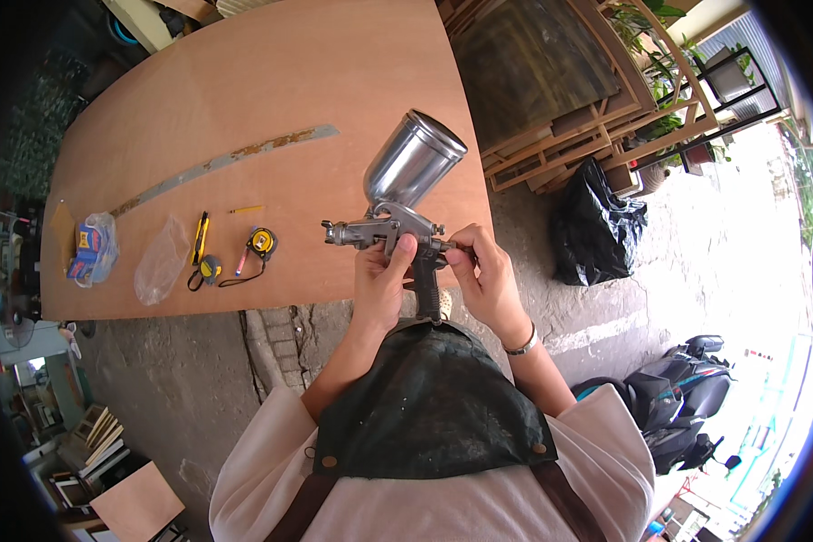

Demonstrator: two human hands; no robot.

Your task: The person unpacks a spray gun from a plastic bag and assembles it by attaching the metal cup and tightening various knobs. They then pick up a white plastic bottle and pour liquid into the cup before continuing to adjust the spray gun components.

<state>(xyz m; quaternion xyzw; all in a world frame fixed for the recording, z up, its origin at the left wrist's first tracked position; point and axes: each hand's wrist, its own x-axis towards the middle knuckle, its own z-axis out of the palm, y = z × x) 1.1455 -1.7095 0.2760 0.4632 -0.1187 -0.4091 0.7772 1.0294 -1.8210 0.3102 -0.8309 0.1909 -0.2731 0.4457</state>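
A metal spray gun (411, 219) with a shiny silver cup (414, 161) on top is held up in front of my apron, close to the table's near edge. Its nozzle points left, and its dark handle (427, 287) hangs downward. My left hand (381, 285) is closed round the gun's body below the cup, the thumb lying across the near side. At the back of the gun, the fingers of my right hand (486, 278) pinch a small rear knob (447, 245), which they partly hide.
On the wooden table (271, 81) lie a rusty metal ruler (226, 161), a yellow cutter knife (200, 237), tape measures (261, 242), a pencil (245, 210) and plastic bags (163, 262). Wooden frames (596, 126), a black bag (596, 226) and a motorcycle (682, 397) stand to the right.
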